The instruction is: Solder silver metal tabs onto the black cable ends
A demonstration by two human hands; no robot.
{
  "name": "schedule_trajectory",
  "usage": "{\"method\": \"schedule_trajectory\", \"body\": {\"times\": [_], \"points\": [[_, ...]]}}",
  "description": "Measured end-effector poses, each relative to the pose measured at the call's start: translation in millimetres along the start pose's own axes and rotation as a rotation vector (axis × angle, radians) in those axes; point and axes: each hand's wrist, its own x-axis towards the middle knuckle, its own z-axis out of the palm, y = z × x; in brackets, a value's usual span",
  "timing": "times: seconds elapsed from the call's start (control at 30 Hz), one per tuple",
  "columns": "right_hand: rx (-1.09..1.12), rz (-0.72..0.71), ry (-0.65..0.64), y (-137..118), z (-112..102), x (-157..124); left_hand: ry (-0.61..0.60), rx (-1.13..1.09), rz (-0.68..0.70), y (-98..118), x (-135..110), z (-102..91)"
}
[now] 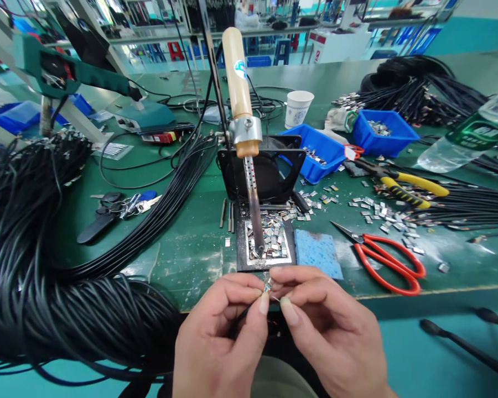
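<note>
My left hand is closed in a pinch on a small metal connector, which looks joined to a black cable partly hidden under the fingers. My right hand is closed beside it, a fingertip touching the connector. Between the right thumb and forefinger a thin wire shows; its other end is hidden. Just beyond the hands stands a soldering iron, clamped upright with its tip pointing down over a tray of small metal connector pieces. A blue sponge lies right of the tray.
Red-handled scissors and yellow-handled pliers lie to the right among loose metal pieces. Behind the iron are a black fan, blue bins and a paper cup. Black cables spread along the left; keys lie near them.
</note>
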Motion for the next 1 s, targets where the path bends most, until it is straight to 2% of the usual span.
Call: {"method": "schedule_trajectory", "body": {"times": [0.47, 0.57, 0.67, 0.73, 0.8, 0.9, 1.0], "points": [[-0.014, -0.042, -0.003, -10, 0, -19, -0.021, -0.033, 0.069, -2, -15, -3.7], [-0.088, -0.086, -0.017, -17, -10, -23, -0.065, 0.024, 0.162, -7, -19, -8.0], [-0.345, -0.07, 0.124, -22, -33, -17, -0.201, 0.224, 0.402, -24, -20, -15.0], [-0.59, 0.002, 0.267, -23, -51, -7, -0.426, 0.438, 0.579, -43, -18, -20.8], [-0.746, 0.039, 0.253, -23, -64, 6, -0.708, 0.788, 0.616, -64, -13, -27.2], [-1.042, 0.216, 0.113, -24, -67, 24, -0.712, 0.957, 0.536, -91, -4, -37.3], [-1.217, 0.335, 0.029, -23, -60, 39, -0.69, 1.059, 0.448, -104, 3, -44.3]]}}
